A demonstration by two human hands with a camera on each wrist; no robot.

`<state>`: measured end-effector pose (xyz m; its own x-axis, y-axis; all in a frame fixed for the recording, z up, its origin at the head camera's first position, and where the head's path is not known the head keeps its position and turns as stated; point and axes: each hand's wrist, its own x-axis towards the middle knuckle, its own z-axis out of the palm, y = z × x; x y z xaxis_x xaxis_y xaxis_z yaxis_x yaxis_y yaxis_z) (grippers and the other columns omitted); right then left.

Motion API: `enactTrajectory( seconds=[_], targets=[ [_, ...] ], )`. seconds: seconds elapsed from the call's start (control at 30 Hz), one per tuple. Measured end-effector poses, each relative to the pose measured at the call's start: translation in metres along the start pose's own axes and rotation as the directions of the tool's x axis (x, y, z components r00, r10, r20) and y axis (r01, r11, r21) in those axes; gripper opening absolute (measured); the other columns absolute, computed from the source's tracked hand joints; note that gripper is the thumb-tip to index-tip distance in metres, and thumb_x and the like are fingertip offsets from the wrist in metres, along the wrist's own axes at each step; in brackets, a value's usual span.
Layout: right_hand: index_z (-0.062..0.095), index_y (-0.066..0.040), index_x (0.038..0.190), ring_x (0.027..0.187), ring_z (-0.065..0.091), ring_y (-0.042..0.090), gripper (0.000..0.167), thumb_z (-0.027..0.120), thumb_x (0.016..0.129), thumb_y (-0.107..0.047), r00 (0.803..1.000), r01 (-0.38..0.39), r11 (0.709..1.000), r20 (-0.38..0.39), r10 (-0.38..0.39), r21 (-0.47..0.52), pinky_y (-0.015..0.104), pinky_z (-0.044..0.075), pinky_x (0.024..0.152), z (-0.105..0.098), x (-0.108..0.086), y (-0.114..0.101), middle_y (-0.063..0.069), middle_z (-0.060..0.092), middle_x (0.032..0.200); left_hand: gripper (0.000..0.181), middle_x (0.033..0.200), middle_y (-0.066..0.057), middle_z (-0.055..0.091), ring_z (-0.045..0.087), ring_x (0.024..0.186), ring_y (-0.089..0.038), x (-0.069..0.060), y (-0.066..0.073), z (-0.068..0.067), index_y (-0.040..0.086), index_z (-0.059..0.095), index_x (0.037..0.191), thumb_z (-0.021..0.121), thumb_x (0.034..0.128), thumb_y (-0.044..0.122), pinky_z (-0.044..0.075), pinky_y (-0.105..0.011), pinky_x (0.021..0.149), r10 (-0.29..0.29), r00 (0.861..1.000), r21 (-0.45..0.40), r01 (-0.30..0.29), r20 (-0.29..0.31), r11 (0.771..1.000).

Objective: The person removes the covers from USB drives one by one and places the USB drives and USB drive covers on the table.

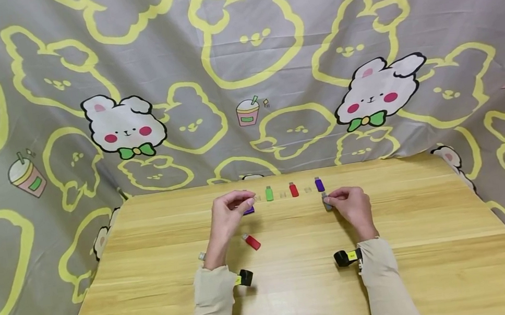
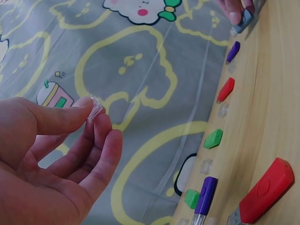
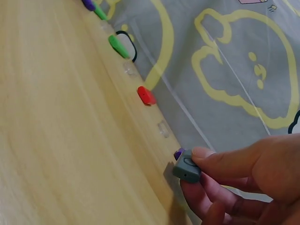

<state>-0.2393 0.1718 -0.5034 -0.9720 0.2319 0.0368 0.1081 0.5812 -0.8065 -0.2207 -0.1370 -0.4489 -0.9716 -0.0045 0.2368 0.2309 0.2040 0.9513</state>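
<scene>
While both hands are over the far half of the table point(image 1: 297, 288), seven sticks show clearly: two purple, two red, two green, one gray. Row at 12 o'clock, left to right: hidden green stick point(image 2: 191, 198) (wrist views only), green stick point(image 1: 269, 193), far red stick point(image 1: 294, 189), far purple stick point(image 1: 319, 184). Loose clear caps point(image 1: 283, 194): at least three, between row sticks; exact total cannot tell.

Left hand point(image 1: 232, 213): thumb and fingertips nearly together, pinching one clear cap, the held cap point(image 2: 96, 107); other fingers loosely bent. Near purple stick point(image 1: 248, 210) sits at its 3 o'clock, partly covered in the head view; near red stick point(image 1: 253, 242) lies slanted at its 5 o'clock. Metal end point(image 1: 201, 256) pokes out by the left wrist, between 7 and 8 o'clock of that hand; rest hidden, color cannot tell.

Right hand point(image 1: 352, 204): thumb and fingers closed around the gray stick point(image 1: 326, 202), which is near the far purple stick, roughly at 6 o'clock of it.

Two wrist cameras point(image 1: 247, 277), one per wrist. One patterned curtain point(image 1: 197, 169) at 12 o'clock.
</scene>
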Motion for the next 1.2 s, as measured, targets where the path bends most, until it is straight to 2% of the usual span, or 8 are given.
enactTrajectory(
  seconds=[0.2, 0.27, 0.43, 0.5, 0.7, 0.97, 1.2],
  targets=[
    [0.079, -0.002, 0.087, 0.067, 0.063, 0.02, 0.018, 0.084, 0.087, -0.02, 1.0, -0.001, 0.998, -0.013, 0.001, -0.063, 0.035, 0.043, 0.066, -0.001, -0.001, 0.0, 0.005, 0.073, 0.073, 0.009, 0.099, -0.018, 0.075, 0.067, 0.08, -0.02, 0.0, 0.001, 0.001, -0.003, 0.079, 0.099, 0.077, 0.0903, -0.001, 0.051, -0.016, 0.068, -0.009, 1.0, 0.007, 0.009, 0.006, 1.0],
    [0.078, -0.002, 0.086, 0.067, 0.063, 0.021, 0.018, 0.083, 0.087, -0.02, 1.0, -0.003, 0.997, -0.011, 0.002, -0.076, 0.035, 0.043, 0.065, 0.0, -0.001, -0.001, 0.005, 0.072, 0.073, 0.009, 0.099, -0.018, 0.075, 0.067, 0.08, -0.022, 0.0, 0.001, 0.002, -0.003, 0.079, 0.098, 0.077, 0.0901, -0.001, 0.053, -0.017, 0.069, -0.006, 1.0, 0.011, 0.006, 0.008, 1.0],
    [0.078, -0.003, 0.084, 0.069, 0.064, 0.025, 0.018, 0.083, 0.087, -0.02, 1.0, 0.005, 0.993, -0.013, -0.007, -0.119, 0.036, 0.043, 0.061, 0.0, -0.002, -0.004, 0.006, 0.072, 0.073, 0.009, 0.099, -0.019, 0.075, 0.07, 0.083, -0.034, 0.0, 0.001, 0.005, -0.004, 0.078, 0.099, 0.076, 0.0902, -0.003, 0.062, -0.034, 0.075, -0.015, 0.999, -0.008, 0.015, 0.032, 1.0],
    [0.077, -0.004, 0.083, 0.069, 0.064, 0.026, 0.018, 0.083, 0.087, -0.021, 1.0, 0.007, 0.99, -0.011, -0.009, -0.139, 0.036, 0.043, 0.058, -0.001, -0.003, -0.005, 0.006, 0.072, 0.073, 0.009, 0.098, -0.018, 0.075, 0.07, 0.083, -0.033, -0.001, 0.001, 0.006, -0.004, 0.078, 0.099, 0.076, 0.0905, -0.003, 0.062, -0.037, 0.075, -0.019, 0.999, -0.002, 0.019, 0.041, 1.0],
    [0.076, -0.005, 0.082, 0.064, 0.061, 0.024, 0.023, 0.082, 0.088, -0.027, 1.0, -0.012, 0.986, 0.018, 0.016, -0.168, 0.033, 0.042, 0.053, -0.001, -0.007, -0.004, 0.004, 0.07, 0.072, 0.009, 0.096, -0.011, 0.074, 0.067, 0.084, -0.023, -0.004, 0.0, 0.012, -0.002, 0.078, 0.1, 0.076, 0.091, 0.001, 0.055, -0.021, 0.073, -0.038, 0.997, 0.051, 0.035, 0.067, 0.998],
    [0.072, -0.006, 0.081, 0.063, 0.059, 0.023, 0.023, 0.08, 0.089, -0.026, 0.999, 0.0, 0.982, 0.038, 0.007, -0.191, 0.033, 0.04, 0.051, 0.001, -0.007, -0.002, 0.004, 0.068, 0.07, 0.009, 0.095, -0.009, 0.073, 0.066, 0.083, -0.02, -0.004, -0.002, 0.014, 0.0, 0.079, 0.099, 0.077, 0.0909, 0.002, 0.053, -0.02, 0.072, -0.056, 0.995, 0.063, 0.051, 0.078, 0.997],
    [0.073, -0.004, 0.085, 0.066, 0.063, 0.026, 0.019, 0.077, 0.091, -0.021, 0.999, 0.037, 0.984, 0.026, -0.033, -0.172, 0.035, 0.045, 0.054, -0.001, -0.008, -0.004, 0.007, 0.07, 0.075, 0.008, 0.095, -0.012, 0.075, 0.067, 0.082, -0.019, -0.005, -0.005, 0.023, -0.003, 0.078, 0.099, 0.075, 0.092, 0.0, 0.054, -0.021, 0.072, -0.019, 0.991, 0.061, 0.011, 0.13, 0.998]
  ],
)
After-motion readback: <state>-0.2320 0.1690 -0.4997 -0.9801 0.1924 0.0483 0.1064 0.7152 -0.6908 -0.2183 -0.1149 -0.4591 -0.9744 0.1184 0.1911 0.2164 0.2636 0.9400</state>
